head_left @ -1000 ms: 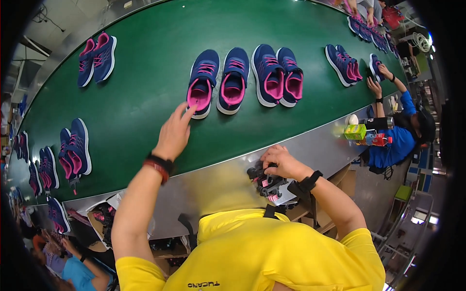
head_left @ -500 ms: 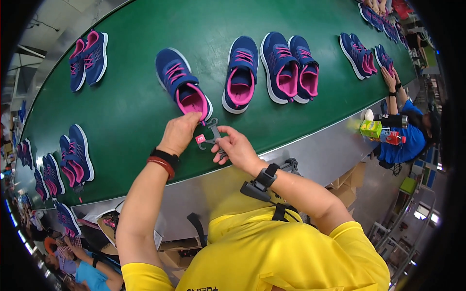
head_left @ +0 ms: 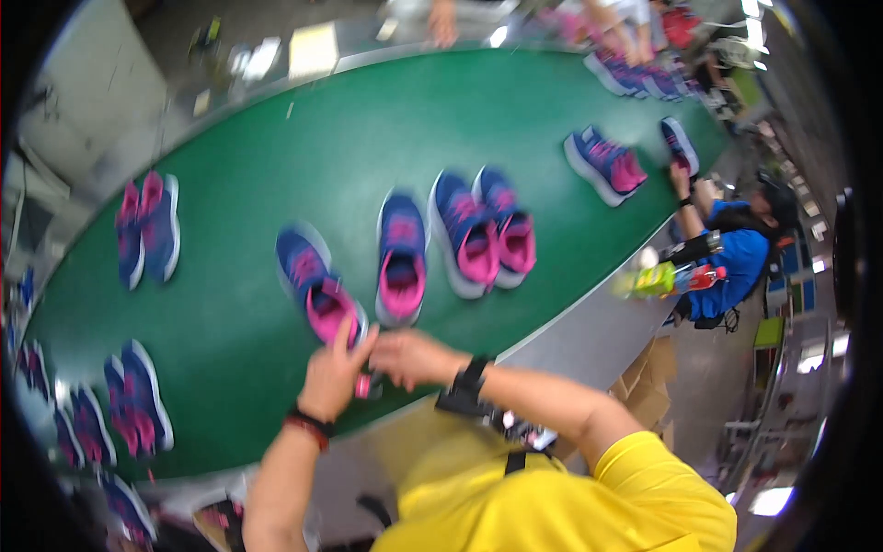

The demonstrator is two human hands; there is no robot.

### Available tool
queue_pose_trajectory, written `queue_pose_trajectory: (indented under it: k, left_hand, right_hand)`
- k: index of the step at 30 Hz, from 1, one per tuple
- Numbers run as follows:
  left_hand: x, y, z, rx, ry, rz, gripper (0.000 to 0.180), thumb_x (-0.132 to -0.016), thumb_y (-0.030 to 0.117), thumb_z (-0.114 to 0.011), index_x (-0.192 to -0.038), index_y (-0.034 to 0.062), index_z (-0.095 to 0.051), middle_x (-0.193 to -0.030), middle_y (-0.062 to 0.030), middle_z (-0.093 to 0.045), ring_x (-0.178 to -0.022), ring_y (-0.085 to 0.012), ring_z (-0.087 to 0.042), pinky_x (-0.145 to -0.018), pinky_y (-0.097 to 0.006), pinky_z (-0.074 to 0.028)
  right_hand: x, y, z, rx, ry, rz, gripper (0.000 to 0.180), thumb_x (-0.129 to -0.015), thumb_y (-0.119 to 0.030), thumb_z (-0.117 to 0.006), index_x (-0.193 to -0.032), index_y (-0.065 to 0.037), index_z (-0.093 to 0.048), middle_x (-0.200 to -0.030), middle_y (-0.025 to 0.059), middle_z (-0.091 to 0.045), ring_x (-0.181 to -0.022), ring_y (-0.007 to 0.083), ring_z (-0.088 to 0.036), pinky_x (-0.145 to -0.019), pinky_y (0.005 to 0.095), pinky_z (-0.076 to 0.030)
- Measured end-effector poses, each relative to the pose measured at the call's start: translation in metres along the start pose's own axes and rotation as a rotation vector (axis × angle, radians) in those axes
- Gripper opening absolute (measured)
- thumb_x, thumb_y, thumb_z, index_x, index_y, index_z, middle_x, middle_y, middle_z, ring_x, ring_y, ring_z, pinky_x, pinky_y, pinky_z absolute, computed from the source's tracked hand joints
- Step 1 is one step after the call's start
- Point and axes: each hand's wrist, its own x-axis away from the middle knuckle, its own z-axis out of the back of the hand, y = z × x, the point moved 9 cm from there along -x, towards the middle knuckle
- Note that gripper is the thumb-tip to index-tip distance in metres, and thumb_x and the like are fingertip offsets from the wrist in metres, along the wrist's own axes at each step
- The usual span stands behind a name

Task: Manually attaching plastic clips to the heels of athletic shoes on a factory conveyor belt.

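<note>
A navy sneaker (head_left: 306, 276) with pink laces and lining lies on the green table, its heel toward me. My left hand (head_left: 329, 375) grips that heel, thumb and forefinger at the pink collar. Close against it, my right hand (head_left: 411, 358) has its fingers bunched at the back of the shoe, around a dark grey plastic shoe hanger that is mostly hidden. The hanger's pink tag (head_left: 362, 385) shows below the fingers. Motion blur hides the finer detail. Just right of this shoe stands a single matching sneaker (head_left: 402, 248), and beyond it a matching pair (head_left: 478, 225).
More navy sneaker pairs (head_left: 147, 230) lie along the left of the green table (head_left: 303, 138). At the right, a co-worker in blue (head_left: 736, 267) holds a sneaker (head_left: 679, 145). A green carton (head_left: 651, 280) and a red-labelled bottle (head_left: 704, 277) stand on the metal edge.
My right hand has brought the hanger up against the shoe's heel, beside my left hand. The whole view has shifted, so the table sits lower. The co-worker's shoe is now lifted.
</note>
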Motion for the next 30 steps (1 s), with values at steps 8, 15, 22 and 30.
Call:
queue_pose_trajectory:
  k: [8,15,22,30]
  left_hand:
    - [0.037,-0.016,0.013,0.043,-0.066,0.259,0.036,-0.084,0.011,-0.054,-0.119,0.0184,-0.055,-0.101,-0.0193,-0.056,-0.071,-0.0382,-0.061,-0.065,-0.048,-0.050]
    - [0.039,-0.058,0.006,0.235,-0.123,0.404,0.027,-0.087,0.010,-0.044,-0.106,0.0085,-0.064,-0.093,-0.0266,-0.057,-0.084,-0.0442,-0.057,-0.070,-0.052,-0.046]
    - [0.051,-0.073,0.034,0.257,-0.096,0.478,0.026,-0.085,0.008,-0.048,-0.105,0.0092,-0.065,-0.089,-0.0247,-0.060,-0.083,-0.0413,-0.060,-0.074,-0.048,-0.048]
    - [0.069,-0.081,0.028,0.247,-0.118,0.498,0.025,-0.086,0.008,-0.050,-0.106,0.0110,-0.065,-0.089,-0.0220,-0.061,-0.084,-0.0398,-0.060,-0.075,-0.048,-0.047]
  right_hand:
    - [0.006,-0.066,0.040,0.970,0.382,0.403,0.045,-0.082,-0.018,-0.061,-0.123,-0.007,-0.045,-0.110,0.0146,-0.052,-0.095,0.0368,-0.058,-0.080,0.0444,-0.047]
    - [-0.009,-0.091,0.007,1.295,0.253,0.617,0.032,-0.073,-0.039,-0.068,-0.086,-0.010,-0.062,-0.087,0.0125,-0.059,-0.080,0.0305,-0.060,-0.065,0.0431,-0.048]
    - [-0.019,-0.115,-0.022,1.569,0.234,0.660,0.034,-0.073,-0.043,-0.069,-0.083,-0.013,-0.058,-0.082,0.0060,-0.054,-0.080,0.0260,-0.056,-0.071,0.0375,-0.041]
    - [-0.016,-0.115,-0.036,1.521,0.217,0.746,0.036,-0.072,-0.044,-0.069,-0.082,-0.012,-0.057,-0.080,0.0048,-0.052,-0.077,0.0238,-0.053,-0.067,0.0361,-0.038]
